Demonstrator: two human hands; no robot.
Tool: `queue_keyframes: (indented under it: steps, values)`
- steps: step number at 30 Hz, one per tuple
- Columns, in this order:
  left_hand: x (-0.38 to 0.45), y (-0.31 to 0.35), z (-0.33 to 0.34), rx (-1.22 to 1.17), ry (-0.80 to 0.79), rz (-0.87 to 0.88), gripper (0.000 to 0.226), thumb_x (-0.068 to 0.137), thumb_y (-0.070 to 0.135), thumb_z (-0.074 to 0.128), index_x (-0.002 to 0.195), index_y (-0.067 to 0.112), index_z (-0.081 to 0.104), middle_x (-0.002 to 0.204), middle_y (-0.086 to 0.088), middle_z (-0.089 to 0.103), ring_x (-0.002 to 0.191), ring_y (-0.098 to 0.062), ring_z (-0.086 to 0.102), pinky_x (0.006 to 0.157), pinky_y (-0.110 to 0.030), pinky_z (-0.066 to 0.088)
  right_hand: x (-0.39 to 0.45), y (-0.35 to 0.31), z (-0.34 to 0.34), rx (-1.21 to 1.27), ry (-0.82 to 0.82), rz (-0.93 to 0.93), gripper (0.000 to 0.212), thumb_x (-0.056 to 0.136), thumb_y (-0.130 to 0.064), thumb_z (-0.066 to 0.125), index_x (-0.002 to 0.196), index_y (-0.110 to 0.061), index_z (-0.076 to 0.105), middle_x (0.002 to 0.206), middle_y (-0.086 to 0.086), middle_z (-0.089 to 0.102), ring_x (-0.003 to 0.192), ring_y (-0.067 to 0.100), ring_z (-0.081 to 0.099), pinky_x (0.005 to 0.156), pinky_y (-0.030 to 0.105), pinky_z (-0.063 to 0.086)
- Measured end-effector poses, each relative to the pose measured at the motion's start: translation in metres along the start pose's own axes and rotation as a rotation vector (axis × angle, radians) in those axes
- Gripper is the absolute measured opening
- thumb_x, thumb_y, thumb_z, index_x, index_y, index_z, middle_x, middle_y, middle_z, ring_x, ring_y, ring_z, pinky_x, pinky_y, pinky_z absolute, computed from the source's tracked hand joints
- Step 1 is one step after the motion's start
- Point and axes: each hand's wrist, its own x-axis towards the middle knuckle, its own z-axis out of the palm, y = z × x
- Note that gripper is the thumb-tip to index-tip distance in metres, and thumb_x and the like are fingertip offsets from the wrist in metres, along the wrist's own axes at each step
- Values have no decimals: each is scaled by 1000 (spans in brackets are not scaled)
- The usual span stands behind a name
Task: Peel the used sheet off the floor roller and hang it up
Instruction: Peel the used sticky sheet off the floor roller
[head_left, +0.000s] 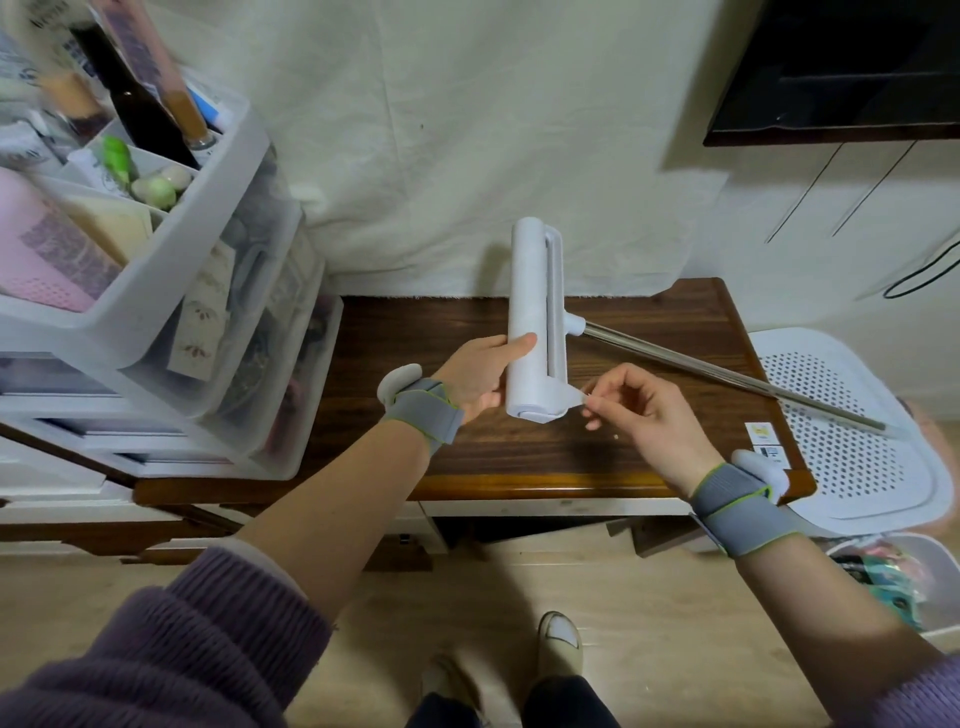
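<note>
The white floor roller (529, 296) is held upright over a dark wooden table (613, 447). Its metal handle (727, 371) slants down to the right, across the table and over a white perforated lid. My left hand (480, 375) is wrapped around the lower part of the roll. My right hand (641, 402) pinches a small lifted corner of the sheet (571, 397) at the roll's lower right end, between thumb and forefinger. Only that corner is raised; the rest of the sheet lies flat on the roll.
Clear plastic drawers (244, 332) topped with a tray of bottles and tubes stand at the left. A white perforated lid (852, 447) and a bin (893, 577) sit at the right. A pale cloth (467, 130) hangs behind the table. My feet are on the wooden floor.
</note>
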Motion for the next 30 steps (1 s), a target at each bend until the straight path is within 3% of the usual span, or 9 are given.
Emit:
queue_keyframes:
  steps: [2,4,7,10,17,23,26,28,30]
  values:
    - [2,-2,3,-15,-21,-3,35,97,24,52,128,7,52,133,-14,59,123,-30,57,97,-44,50,-2,1,5,105,18,83,17,85,-2,63,98,6,57,81,13,63,69,16,62,63,22,58]
    - [2,-3,9,-35,-35,6,40,98,21,49,134,4,49,126,-15,60,109,-27,62,92,-41,53,-1,-1,12,80,33,152,26,83,-13,68,98,4,57,82,15,61,70,20,60,60,25,58]
    - [2,-5,15,-127,-43,9,42,99,16,45,137,-2,45,107,-12,61,88,-20,61,81,-33,53,3,-1,21,-143,11,203,39,78,-35,71,90,1,60,82,9,59,73,19,58,62,30,56]
    - [3,-7,19,-149,-33,8,41,99,17,44,135,-2,45,98,-9,60,85,-20,60,80,-34,52,3,-2,27,-337,20,193,51,70,-56,68,85,-7,60,86,5,61,81,21,57,73,37,51]
    - [1,-5,23,-130,39,25,46,98,20,50,137,-2,42,123,-20,57,100,-28,61,85,-41,55,2,-12,36,-553,127,144,55,63,-64,68,75,-13,52,83,2,58,72,15,52,68,37,46]
    - [8,-10,19,-161,2,23,48,96,15,53,139,-1,39,136,-21,52,114,-29,56,103,-47,46,6,-4,33,-469,126,91,20,87,-22,60,74,-9,53,83,11,56,71,17,50,70,33,41]
    - [7,-9,19,-204,-42,-1,26,96,15,45,118,4,52,103,-15,60,91,-26,60,89,-42,52,5,-3,25,-198,181,187,15,87,-5,57,75,4,55,69,8,57,52,14,61,65,37,52]
    - [7,-8,21,-209,-28,-34,20,92,18,39,101,8,54,83,-10,54,74,-22,55,78,-37,51,4,-5,22,-111,174,212,13,86,2,58,73,0,54,69,8,60,48,5,65,57,21,54]
    - [9,-9,23,-154,34,-47,22,89,29,46,95,10,55,79,-9,54,72,-23,55,82,-39,52,5,-7,21,-28,145,235,18,84,7,57,71,-3,51,73,12,62,52,7,67,52,14,53]
